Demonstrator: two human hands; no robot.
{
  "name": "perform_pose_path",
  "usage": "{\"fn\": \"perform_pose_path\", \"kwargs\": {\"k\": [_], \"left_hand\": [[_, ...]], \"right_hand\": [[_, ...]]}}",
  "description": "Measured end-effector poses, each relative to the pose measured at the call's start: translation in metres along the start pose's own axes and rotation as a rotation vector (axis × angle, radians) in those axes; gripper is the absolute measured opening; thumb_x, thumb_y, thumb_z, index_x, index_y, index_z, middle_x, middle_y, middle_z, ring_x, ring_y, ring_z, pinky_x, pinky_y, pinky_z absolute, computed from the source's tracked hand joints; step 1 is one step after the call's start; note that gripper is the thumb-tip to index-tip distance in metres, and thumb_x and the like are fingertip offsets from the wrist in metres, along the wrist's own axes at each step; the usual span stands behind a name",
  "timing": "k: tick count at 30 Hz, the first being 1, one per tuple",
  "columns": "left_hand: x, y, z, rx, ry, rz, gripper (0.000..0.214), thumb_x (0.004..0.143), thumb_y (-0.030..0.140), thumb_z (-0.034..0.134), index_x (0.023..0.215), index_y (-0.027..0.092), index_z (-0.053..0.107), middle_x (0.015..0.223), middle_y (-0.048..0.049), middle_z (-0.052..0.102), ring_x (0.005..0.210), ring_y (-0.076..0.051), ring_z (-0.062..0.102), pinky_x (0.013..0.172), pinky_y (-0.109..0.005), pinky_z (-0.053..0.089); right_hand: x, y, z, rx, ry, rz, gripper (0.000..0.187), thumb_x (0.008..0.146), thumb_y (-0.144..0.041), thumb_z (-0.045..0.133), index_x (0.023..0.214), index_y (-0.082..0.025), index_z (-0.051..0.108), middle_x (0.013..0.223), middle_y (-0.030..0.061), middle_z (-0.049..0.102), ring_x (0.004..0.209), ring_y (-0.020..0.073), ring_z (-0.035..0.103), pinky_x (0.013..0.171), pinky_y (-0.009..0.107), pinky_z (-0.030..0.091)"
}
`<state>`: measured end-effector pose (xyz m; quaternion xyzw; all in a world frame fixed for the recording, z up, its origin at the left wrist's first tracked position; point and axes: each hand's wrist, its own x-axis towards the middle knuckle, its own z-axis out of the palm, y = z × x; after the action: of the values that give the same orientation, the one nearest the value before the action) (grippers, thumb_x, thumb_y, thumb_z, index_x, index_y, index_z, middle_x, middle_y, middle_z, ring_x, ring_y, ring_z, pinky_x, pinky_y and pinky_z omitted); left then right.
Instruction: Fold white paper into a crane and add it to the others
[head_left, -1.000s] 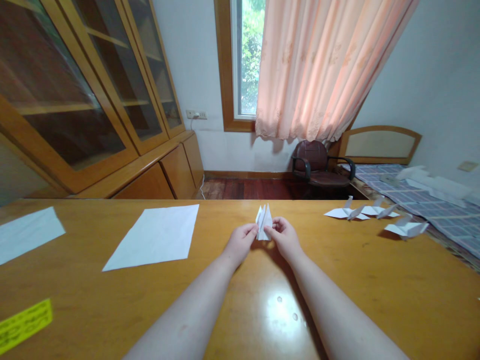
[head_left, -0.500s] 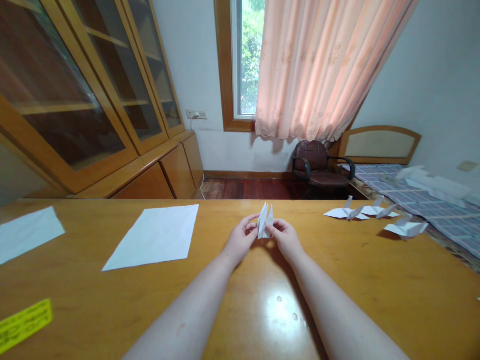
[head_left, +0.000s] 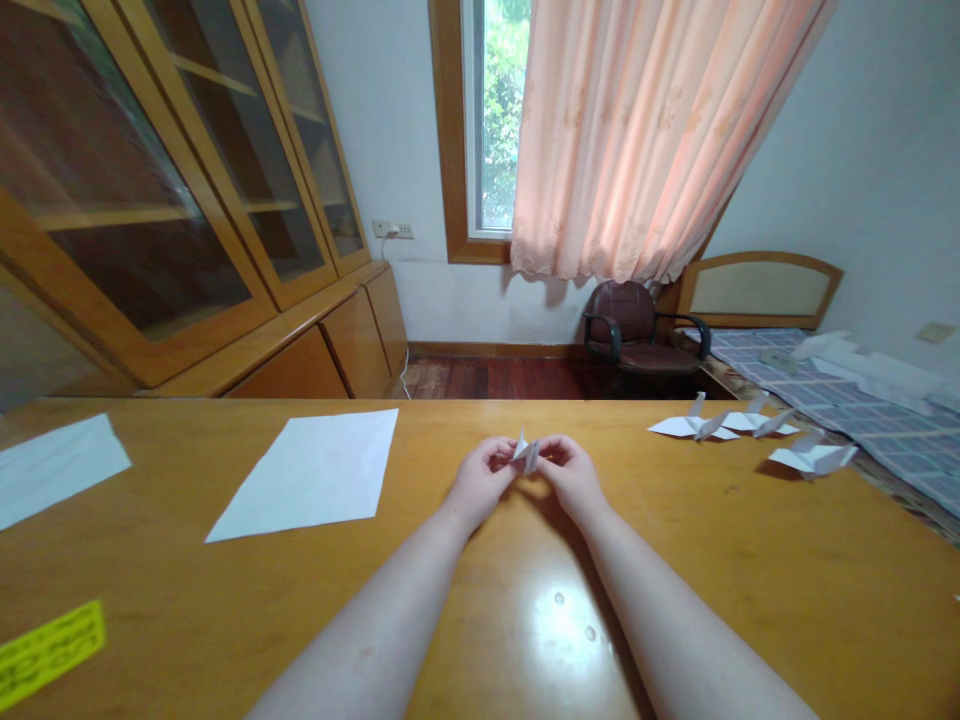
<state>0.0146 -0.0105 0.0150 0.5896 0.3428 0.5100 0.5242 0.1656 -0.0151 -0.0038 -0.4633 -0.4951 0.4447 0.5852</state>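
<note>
A small white folded paper crane (head_left: 527, 457) is between my two hands, just above the wooden table. My left hand (head_left: 484, 474) pinches its left side between thumb and fingers. On the other side, my right hand (head_left: 568, 470) grips it with thumb and fingertips. Pointed flaps stick up from the middle of the paper, and its outer parts are hidden by my fingers. Three finished-looking paper cranes with spread wings, among them a nearer crane (head_left: 812, 456), stand at the right of the table.
A white paper sheet (head_left: 315, 475) lies left of my hands, with another sheet (head_left: 60, 468) farther left. A yellow label (head_left: 52, 650) is at the lower left of the table (head_left: 510, 620). Beyond are a chair (head_left: 637, 330), a bed (head_left: 862, 385) and a glass-fronted cabinet (head_left: 262, 305).
The folded paper has gone from standing tall and narrow with two upright points to lower and more opened out. Both hands stay in nearly the same place, gripping its sides.
</note>
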Motion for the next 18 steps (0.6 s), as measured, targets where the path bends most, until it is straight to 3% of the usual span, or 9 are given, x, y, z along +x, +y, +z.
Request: {"fn": "perform_pose_path", "kwargs": {"k": [4,9,12,18], "left_hand": [[-0.001,-0.001,-0.001,0.046,0.014,0.016,0.02,0.072,0.031,0.068,0.068,0.015,0.058,0.099,-0.0087,0.064,0.092,-0.018,0.061,0.086,-0.034,0.046],[-0.002,0.0,-0.002,0.066,-0.028,-0.028,0.014,0.073,0.025,0.066,0.083,0.016,0.061,0.083,-0.0039,0.066,0.082,-0.016,0.062,0.081,-0.031,0.048],[-0.002,0.0,-0.004,0.113,-0.036,0.018,0.006,0.072,0.02,0.065,0.076,0.016,0.063,0.083,-0.0049,0.065,0.084,-0.017,0.061,0.083,-0.032,0.048],[-0.005,0.0,-0.005,0.229,0.002,0.098,0.009,0.066,0.008,0.062,0.067,0.017,0.064,0.119,-0.0083,0.055,0.111,-0.022,0.053,0.099,-0.038,0.039]], "right_hand": [[0.0,-0.002,0.0,0.004,0.008,-0.034,0.019,0.061,-0.028,0.073,0.073,-0.019,0.061,0.074,0.0013,0.064,0.068,0.0146,0.058,0.065,0.028,0.048],[-0.001,-0.007,0.001,-0.002,0.014,-0.045,0.019,0.06,-0.029,0.074,0.071,-0.02,0.062,0.074,0.002,0.065,0.069,0.0158,0.059,0.069,0.03,0.049],[-0.003,-0.01,0.001,0.027,-0.009,-0.046,0.019,0.06,-0.03,0.075,0.072,-0.02,0.063,0.075,0.0027,0.065,0.071,0.0169,0.06,0.07,0.031,0.049],[-0.004,-0.014,0.003,0.098,-0.073,-0.078,0.023,0.055,-0.031,0.08,0.069,-0.022,0.064,0.08,0.0042,0.066,0.079,0.0198,0.061,0.073,0.034,0.05]]}}
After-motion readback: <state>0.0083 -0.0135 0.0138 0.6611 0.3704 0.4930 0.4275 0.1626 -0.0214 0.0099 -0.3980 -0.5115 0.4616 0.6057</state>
